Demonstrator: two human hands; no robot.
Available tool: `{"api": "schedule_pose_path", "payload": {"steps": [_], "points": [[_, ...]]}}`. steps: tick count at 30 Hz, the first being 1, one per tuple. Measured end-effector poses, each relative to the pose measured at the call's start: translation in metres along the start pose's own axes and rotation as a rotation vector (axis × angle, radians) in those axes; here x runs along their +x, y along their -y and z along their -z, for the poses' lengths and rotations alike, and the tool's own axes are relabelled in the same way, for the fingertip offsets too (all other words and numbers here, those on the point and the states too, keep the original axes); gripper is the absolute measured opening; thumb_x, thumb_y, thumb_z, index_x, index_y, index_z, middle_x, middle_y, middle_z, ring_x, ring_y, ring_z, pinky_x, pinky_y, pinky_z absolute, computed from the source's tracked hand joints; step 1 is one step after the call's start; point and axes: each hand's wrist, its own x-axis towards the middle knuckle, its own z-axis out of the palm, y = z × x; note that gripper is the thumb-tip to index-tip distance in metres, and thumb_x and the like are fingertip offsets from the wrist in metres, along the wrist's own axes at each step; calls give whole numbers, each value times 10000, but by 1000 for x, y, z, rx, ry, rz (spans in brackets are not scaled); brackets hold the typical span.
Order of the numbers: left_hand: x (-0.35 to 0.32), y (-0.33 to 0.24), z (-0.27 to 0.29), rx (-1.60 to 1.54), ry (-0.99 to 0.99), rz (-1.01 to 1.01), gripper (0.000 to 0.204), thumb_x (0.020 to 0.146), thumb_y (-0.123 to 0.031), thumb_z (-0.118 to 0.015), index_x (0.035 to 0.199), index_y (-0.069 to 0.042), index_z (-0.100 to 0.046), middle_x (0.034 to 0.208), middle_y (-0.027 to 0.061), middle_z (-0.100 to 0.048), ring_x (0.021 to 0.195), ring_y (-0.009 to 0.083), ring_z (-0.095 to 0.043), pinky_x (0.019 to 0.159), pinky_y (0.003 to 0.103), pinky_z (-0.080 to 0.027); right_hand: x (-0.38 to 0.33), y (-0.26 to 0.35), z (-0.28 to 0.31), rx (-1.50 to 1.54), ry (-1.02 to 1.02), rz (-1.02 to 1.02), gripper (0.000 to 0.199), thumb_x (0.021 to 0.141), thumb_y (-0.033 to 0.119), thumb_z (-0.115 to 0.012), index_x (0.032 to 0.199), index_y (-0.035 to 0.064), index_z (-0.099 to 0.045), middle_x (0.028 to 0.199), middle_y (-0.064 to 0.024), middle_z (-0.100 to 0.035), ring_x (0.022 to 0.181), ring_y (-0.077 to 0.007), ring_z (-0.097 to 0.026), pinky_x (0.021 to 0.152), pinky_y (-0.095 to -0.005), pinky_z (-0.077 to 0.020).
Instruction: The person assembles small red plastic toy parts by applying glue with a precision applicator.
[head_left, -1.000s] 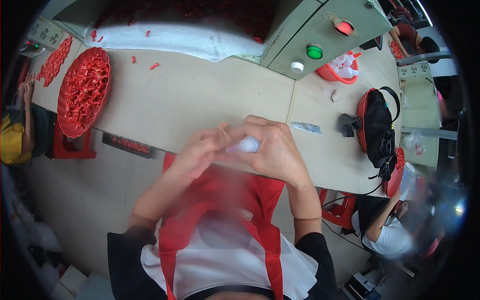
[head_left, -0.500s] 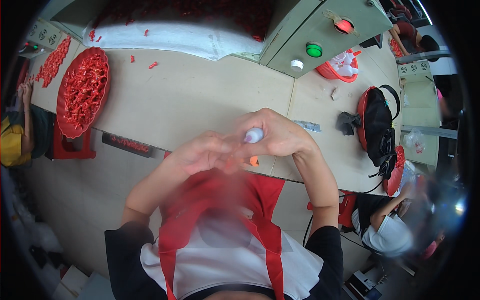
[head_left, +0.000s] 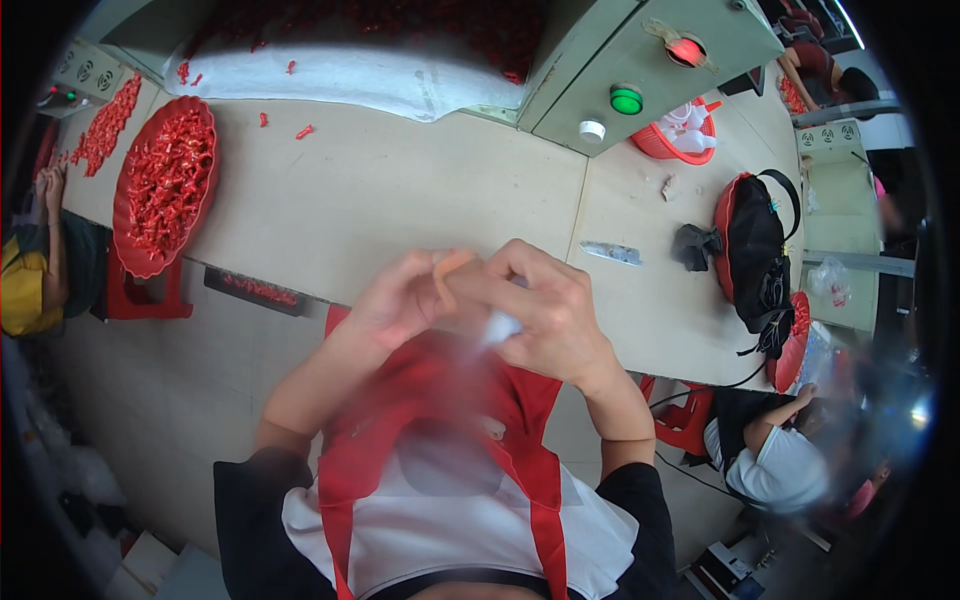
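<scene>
Both of my hands are raised together in front of my red apron, over the table's near edge. My left hand [head_left: 398, 303] is closed, its fingertips pinching a thin curved orange piece [head_left: 446, 284] whose exact kind is blurred. Close beside it, my right hand [head_left: 553, 312] curls round a small white squeeze bottle [head_left: 501, 327], which shows below its fingers. The right fingers reach toward the orange piece; whether they touch it I cannot tell. Haze over the lower middle of the view softens the bottle's outline.
On the table [head_left: 370, 180] lie small red pieces [head_left: 304, 132] and a metal blade-like strip [head_left: 611, 253]. A red tray [head_left: 206, 205] heaped with red pieces stands left. A green machine cabinet [head_left: 570, 90], a red basket [head_left: 680, 153] of white bottles and a black bag [head_left: 755, 240] border the workspace. Co-workers sit either side.
My right hand has turned and dropped slightly, taking the bottle lower. The orange piece has come up between the hands, at my left fingertips. My left hand has shifted little.
</scene>
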Motion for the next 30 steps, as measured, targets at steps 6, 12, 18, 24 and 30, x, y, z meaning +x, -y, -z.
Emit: {"api": "schedule_pose_path", "payload": {"steps": [6,12,18,24,30], "points": [[-2,-1,2,175,1,-40,314,831,-246,-542,989,23,-580,908,88,-604,819,150,-580,748,278,-483,1,2,14,-87,127,-138,254,571,2,-656,800,114,-674,693,-16,-547,584,-188,-558,516,-285,-458],[2,-2,11,-282,138,138,331,812,-222,-556,1022,33,-561,1015,139,-572,879,216,-566,785,297,-489,-11,-27,28,-293,-127,-345,272,603,35,-700,872,75,-676,734,-54,-567,610,-178,-576,551,-287,-461],[-3,-4,7,-138,66,-4,307,757,-173,-608,989,26,-569,987,142,-573,838,208,-578,775,306,-497,-24,-50,16,-326,-311,-442,263,664,135,-737,908,78,-654,819,-45,-563,649,-204,-586,558,-318,-464],[-9,-16,-32,1566,-200,-1129,342,593,20,-664,922,25,-573,853,113,-558,673,162,-608,554,254,-497,-32,-69,-4,-265,-370,-452,192,685,127,-727,846,66,-642,837,-59,-585,659,-217,-586,569,-318,-464],[-7,-15,-28,1745,-221,-1208,351,562,7,-671,899,20,-570,833,109,-547,634,171,-600,540,253,-499,-34,-76,-15,-221,-412,-435,159,700,118,-715,824,56,-635,813,-67,-590,656,-222,-588,559,-316,-462]]}}
